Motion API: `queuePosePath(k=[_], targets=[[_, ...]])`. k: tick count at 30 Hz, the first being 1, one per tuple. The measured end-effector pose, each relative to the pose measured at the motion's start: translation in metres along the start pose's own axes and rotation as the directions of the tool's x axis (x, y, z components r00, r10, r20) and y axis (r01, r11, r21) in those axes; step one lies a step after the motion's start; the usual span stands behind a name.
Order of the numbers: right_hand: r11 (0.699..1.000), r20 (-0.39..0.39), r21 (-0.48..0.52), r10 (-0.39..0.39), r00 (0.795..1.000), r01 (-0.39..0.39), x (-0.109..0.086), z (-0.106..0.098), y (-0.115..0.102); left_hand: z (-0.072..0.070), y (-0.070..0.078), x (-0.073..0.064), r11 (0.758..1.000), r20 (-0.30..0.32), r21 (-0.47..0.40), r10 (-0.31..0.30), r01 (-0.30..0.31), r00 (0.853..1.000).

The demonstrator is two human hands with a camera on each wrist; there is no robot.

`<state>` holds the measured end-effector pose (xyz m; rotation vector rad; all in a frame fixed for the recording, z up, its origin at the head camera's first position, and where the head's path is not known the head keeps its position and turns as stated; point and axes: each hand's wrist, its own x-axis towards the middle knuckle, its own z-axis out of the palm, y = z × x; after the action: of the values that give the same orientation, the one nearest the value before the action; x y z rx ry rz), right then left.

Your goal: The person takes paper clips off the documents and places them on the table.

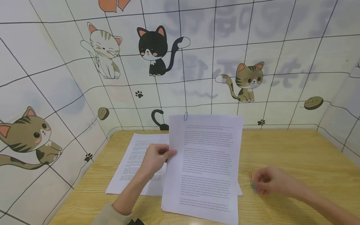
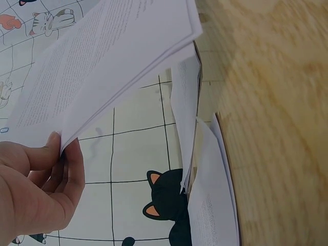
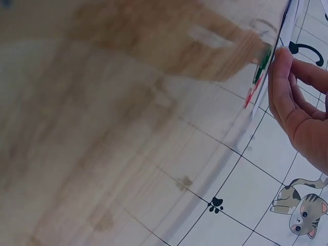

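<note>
My left hand point(image 1: 157, 157) pinches the left edge of a printed paper sheaf point(image 1: 208, 162), thumb in front and fingers behind. The sheaf stands nearly upright above the table, its layered edges showing in the left wrist view. A blue paper clip point(image 1: 185, 116) sits on its top edge, left of centre. My right hand point(image 1: 274, 182) is down at the tabletop on the right, thumb and fingers bent together over several small coloured paper clips. A red clip point(image 1: 250, 175) and a green clip point(image 1: 251, 184) show beside the fingertips. Whether the fingertips pinch a clip, I cannot tell.
More printed sheets point(image 1: 127, 165) lie on the wooden table point(image 1: 295, 150) at the left, partly behind the raised sheaf. A wall covering point(image 1: 197, 84) with a grid and cartoon cats rises along the table's back edge and the sides.
</note>
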<state>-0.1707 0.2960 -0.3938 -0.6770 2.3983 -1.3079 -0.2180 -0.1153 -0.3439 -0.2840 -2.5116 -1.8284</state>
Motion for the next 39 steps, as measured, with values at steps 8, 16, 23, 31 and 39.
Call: queuePosePath(k=[8, 16, 23, 31, 39], targets=[[0.999, -0.004, 0.017, 0.044, 0.999, -0.044, -0.002, 0.009, 0.001, 0.000, 0.000, 0.000, 1.000, 0.006, -0.001, -0.003, 0.003, 1.000], [0.993, -0.013, -0.020, 0.116, 0.993, -0.117, -0.003, 0.010, 0.000, 0.000, 0.000, 0.000, 1.000, 0.006, 0.000, -0.004, 0.004, 1.000], [0.992, -0.036, -0.025, 0.126, 0.991, -0.127, -0.003, 0.014, -0.003, 0.000, 0.000, 0.000, 1.000, 0.003, 0.000, -0.013, 0.013, 1.000], [0.990, -0.038, -0.030, 0.139, 0.990, -0.140, -0.004, 0.012, -0.004, -0.001, 0.001, -0.001, 1.000, -0.004, 0.002, -0.010, 0.010, 1.000], [0.991, -0.102, -0.065, 0.112, 0.988, -0.119, 0.000, -0.003, -0.011, 0.000, -0.001, 0.000, 1.000, -0.002, -0.004, -0.002, 0.002, 1.000]])
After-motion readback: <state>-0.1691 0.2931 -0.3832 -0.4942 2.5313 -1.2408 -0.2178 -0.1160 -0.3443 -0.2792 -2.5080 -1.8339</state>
